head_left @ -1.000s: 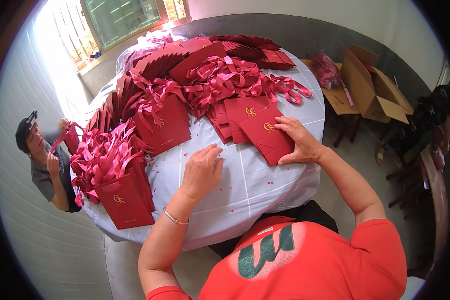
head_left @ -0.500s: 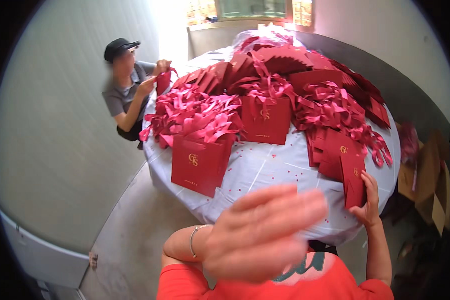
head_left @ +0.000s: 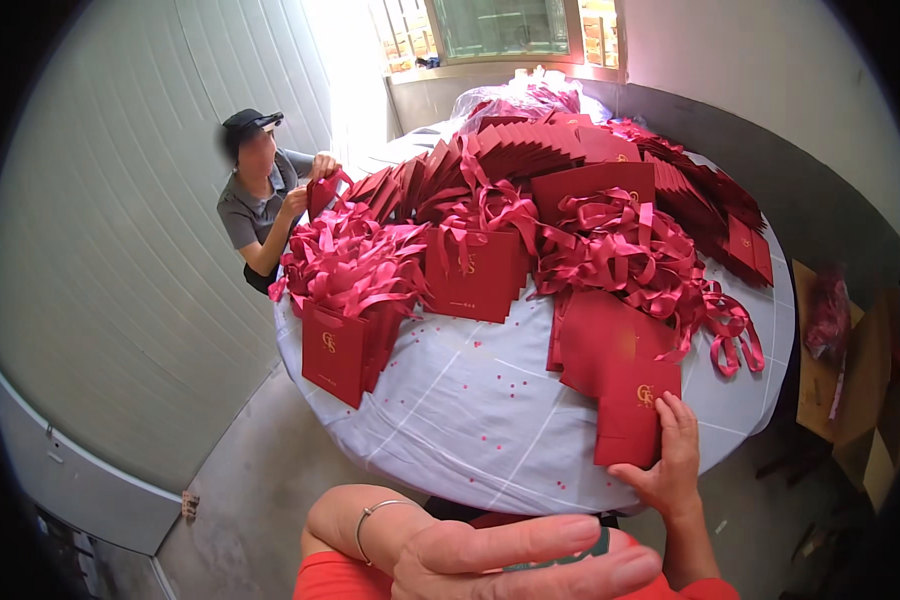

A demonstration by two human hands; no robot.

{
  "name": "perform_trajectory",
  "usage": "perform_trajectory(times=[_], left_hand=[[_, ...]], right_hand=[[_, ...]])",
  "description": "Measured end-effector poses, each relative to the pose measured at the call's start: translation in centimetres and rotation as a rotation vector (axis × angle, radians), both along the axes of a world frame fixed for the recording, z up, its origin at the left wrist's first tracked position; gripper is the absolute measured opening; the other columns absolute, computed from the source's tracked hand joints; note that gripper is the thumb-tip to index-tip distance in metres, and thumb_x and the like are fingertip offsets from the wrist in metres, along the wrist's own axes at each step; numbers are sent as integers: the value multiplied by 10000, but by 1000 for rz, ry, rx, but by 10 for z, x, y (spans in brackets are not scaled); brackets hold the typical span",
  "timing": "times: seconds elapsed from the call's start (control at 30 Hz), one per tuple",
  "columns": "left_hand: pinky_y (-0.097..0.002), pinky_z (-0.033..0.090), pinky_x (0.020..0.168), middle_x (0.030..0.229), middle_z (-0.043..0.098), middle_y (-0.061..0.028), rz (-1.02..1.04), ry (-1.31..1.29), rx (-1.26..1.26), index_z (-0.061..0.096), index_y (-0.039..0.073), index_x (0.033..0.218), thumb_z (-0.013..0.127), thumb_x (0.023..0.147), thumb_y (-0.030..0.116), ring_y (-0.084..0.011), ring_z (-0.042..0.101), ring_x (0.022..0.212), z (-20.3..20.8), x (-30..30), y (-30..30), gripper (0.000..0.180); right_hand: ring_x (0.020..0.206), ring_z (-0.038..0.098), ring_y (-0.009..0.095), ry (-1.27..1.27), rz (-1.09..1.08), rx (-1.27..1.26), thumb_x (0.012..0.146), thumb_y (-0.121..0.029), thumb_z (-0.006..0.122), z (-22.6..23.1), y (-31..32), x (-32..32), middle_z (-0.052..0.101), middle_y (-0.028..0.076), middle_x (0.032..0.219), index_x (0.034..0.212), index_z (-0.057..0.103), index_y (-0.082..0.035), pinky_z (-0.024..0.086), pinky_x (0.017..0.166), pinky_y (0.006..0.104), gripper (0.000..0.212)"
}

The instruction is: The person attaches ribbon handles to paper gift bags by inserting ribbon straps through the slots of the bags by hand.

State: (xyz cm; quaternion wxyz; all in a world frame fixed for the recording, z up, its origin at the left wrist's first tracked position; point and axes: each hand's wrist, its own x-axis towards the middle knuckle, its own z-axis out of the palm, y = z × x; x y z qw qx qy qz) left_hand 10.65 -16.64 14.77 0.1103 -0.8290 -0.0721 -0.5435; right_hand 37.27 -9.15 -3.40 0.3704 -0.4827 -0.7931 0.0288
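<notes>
A flat red paper bag (head_left: 625, 432) with a gold emblem lies at the near right of the table. My right hand (head_left: 673, 455) grips its right edge, thumb below and fingers along the side. Close to my chest, my left hand (head_left: 520, 558) is held up with fingers stretched out and nothing in it; a thin bracelet is on that wrist. More red paper bags (head_left: 610, 340) lie just beyond the one in my right hand. Tangled pink ribbon handles (head_left: 625, 245) spill over that pile.
The round table (head_left: 440, 430) has a pale checked cloth sprinkled with small red dots. Two further bag stacks (head_left: 332, 352) stand left and centre, with fanned bags behind. A person in a cap (head_left: 260, 200) handles a red bag at left. Cardboard boxes (head_left: 855, 400) stand right.
My left hand has dropped toward my body. The view has shifted, so the table's things sit further left. My right hand keeps its hold on the paper bag, now turned more face-up.
</notes>
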Motion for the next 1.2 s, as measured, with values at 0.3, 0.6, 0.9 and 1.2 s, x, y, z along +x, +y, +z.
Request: perform_trajectory(times=[0.3,0.6,0.9,1.2], left_hand=[[-528,568,858,1266,594,-254,37,-84,-113,289,155,1526,296,1049,494,-378,701,988,-1,21,7,585],[-377,566,831,1078,703,-163,479,-64,-212,678,3,989,636,815,-22,-289,707,962,7,-36,40,181],[-499,516,793,972,698,-207,303,654,-934,672,24,1079,638,880,211,-408,656,881,-82,-57,137,275],[-475,363,1098,1348,470,-357,517,276,-573,457,-87,1315,684,850,193,-462,463,1280,-174,-67,181,588]], right_hand=[[1307,413,430,-72,62,-49,575,-435,899,4,-1,0,439,246,1408,1343,481,-2,328,1096,517,976],[1252,447,426,-26,50,-58,556,-438,899,0,-2,1,468,238,1345,1262,525,22,361,1072,515,922],[1248,461,408,-64,34,19,515,-403,919,6,-3,-5,480,207,1345,1278,521,-9,382,1076,487,946],[1247,465,392,-70,6,88,578,-508,872,-4,-6,-9,499,194,1341,1324,500,-14,370,1084,478,969]])
